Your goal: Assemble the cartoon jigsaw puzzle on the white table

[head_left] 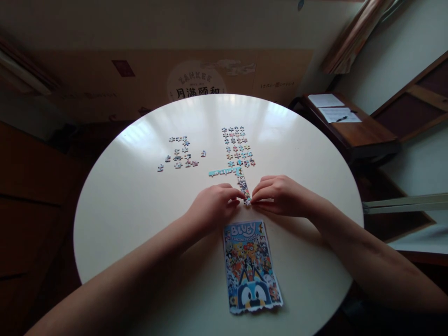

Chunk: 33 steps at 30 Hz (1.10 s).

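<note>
An L-shaped run of joined jigsaw pieces lies on the table, with a light blue top strip and a side strip coming down toward me. At the lower end of that side strip is a puzzle piece. My left hand has its fingertips closed against this piece from the left. From the right, my right hand pinches at the same piece, fingers bent together. The fingertips partly cover it. Just below my hands lies a printed Bluey picture sheet with a torn-looking lower edge.
Loose puzzle pieces are laid out in rows beyond the joined strips. A scattered group of loose pieces lies to the left on the round white table. At right, a wooden side table bears papers and a pen.
</note>
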Available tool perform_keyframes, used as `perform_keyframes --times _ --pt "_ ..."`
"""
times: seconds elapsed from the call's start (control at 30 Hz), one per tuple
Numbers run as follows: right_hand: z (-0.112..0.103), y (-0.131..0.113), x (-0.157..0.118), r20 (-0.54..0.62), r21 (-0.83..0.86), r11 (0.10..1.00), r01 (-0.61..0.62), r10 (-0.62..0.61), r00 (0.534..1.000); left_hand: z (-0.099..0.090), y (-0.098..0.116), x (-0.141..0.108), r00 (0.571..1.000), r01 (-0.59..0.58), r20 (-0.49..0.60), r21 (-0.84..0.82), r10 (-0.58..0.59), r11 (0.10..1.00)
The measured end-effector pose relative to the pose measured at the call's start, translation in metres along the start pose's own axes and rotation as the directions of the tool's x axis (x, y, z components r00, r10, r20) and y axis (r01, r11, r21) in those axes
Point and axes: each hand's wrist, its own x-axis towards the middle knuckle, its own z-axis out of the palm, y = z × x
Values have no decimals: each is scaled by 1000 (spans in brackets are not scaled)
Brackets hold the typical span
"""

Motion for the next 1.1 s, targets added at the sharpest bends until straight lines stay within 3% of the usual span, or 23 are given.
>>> perform_keyframes --times 0.37,0.93,1.1 --pt "4 -3 2 -16 -1 1000 -27 27 999 4 -3 -2 998 -68 17 125 66 990" --pt "3 -4 1 9 -8 998 -55 55 998 5 -5 -3 991 -131 -18 134 134 982" --pt "3 -5 1 31 -14 992 -126 126 992 4 -4 -4 988 -149 -22 155 154 977"
